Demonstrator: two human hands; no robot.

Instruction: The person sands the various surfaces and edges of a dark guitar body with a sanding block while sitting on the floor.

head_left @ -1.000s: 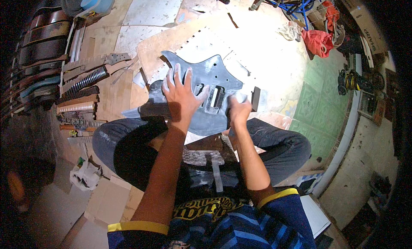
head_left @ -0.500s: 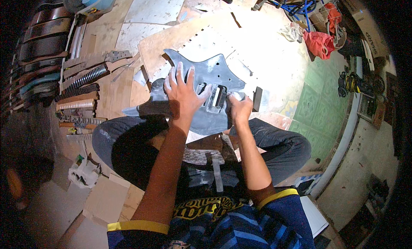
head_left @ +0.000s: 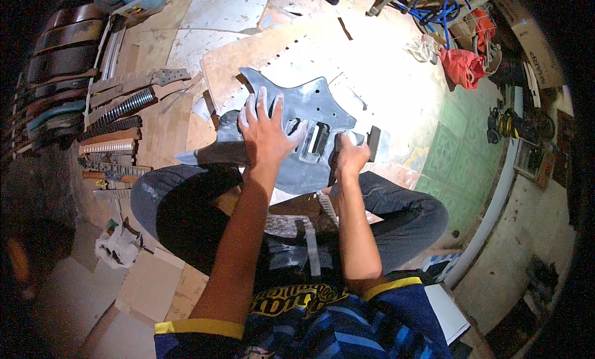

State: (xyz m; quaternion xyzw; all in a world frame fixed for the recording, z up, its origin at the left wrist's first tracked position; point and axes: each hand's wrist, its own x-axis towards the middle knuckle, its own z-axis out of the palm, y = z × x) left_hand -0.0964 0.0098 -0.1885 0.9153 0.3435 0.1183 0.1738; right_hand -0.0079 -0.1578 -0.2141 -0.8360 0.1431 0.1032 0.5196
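A dark grey electric guitar body [head_left: 300,173], streaked with pale dust, lies across my lap area with its horns pointing away and to the left. My left hand [head_left: 265,131] rests on its upper face, fingers spread, thumb reaching toward the pickup cavities [head_left: 317,141]. At the body's right edge my right hand [head_left: 353,154] is closed round a small grey piece of sandpaper [head_left: 356,138], mostly covered by the fingers. White dust coats the fingertips of both hands. Just right of that hand lies a dark flat block [head_left: 374,138] on the floor.
Guitar necks [head_left: 127,105] and several strips lie to the left, beside a stack of dark curved pieces [head_left: 65,46]. Cardboard [head_left: 152,284] sits at lower left. Blue cable [head_left: 434,12] and a red cloth [head_left: 463,68] are at upper right, above green floor tiles [head_left: 458,154].
My right hand has shifted slightly right along the guitar body's edge, its elbow a little inward. My left hand stays spread on the body.
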